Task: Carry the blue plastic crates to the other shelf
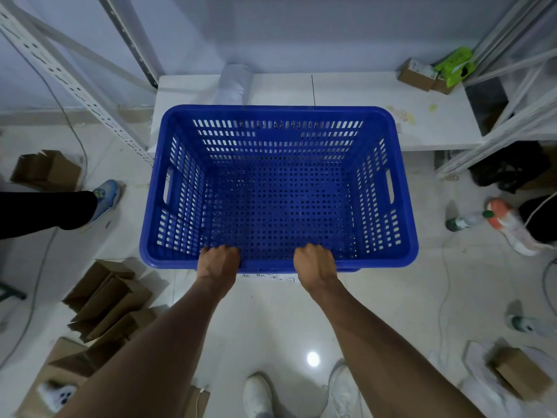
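Blue crate [278, 188] (empty) gripped at near rim — left hand [218, 262], right hand [315, 260] both curled over it; keep level, slide onto shelf [361, 95] beyond crate.

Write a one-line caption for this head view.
Both hands, left hand and right hand, grip the near rim of an empty blue crate.
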`<state>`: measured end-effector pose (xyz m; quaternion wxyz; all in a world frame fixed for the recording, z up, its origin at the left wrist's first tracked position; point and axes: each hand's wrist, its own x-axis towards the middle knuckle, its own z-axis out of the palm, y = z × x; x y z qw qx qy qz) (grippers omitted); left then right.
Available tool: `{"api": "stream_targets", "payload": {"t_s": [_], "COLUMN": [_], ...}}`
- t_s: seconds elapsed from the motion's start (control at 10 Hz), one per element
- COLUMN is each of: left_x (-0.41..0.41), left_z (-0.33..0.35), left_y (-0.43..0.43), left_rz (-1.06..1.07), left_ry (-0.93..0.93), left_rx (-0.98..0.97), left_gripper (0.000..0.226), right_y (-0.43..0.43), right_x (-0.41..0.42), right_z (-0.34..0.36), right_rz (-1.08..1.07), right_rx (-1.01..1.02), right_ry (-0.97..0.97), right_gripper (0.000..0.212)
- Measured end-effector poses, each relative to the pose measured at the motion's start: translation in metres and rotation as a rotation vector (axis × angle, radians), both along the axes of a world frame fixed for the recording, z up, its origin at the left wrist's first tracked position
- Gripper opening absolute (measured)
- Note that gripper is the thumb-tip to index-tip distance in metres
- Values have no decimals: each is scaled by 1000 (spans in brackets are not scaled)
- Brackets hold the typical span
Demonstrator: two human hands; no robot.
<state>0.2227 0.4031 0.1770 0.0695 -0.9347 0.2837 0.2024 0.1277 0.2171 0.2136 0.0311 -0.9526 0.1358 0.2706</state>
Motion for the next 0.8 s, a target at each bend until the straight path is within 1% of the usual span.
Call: {"api": "stream_targets", "payload": {"t_s": [0.5,0.6,0.7,0.8], "left_x": [2,1,2,-1], "left_z": [1,3,3,5], "left_y": [-1,-1,-1,0], "left_rz": [39,40,54,68], "left_ry": [-4,8,9,-14], "left_rx": [-48,-22,-15,-45], "left_gripper": [12,14,16,18], "right_y": [-1,-1,-1,-6], "right_x": [-1,-2,-2,-5], "right_z": [0,3,3,4], "right_rz": [-27,-36,-30,-103], "right_rx": [9,20,40,173], "right_ry": [-34,-41,-7,-42], "right_gripper": [26,25,28,20]}}
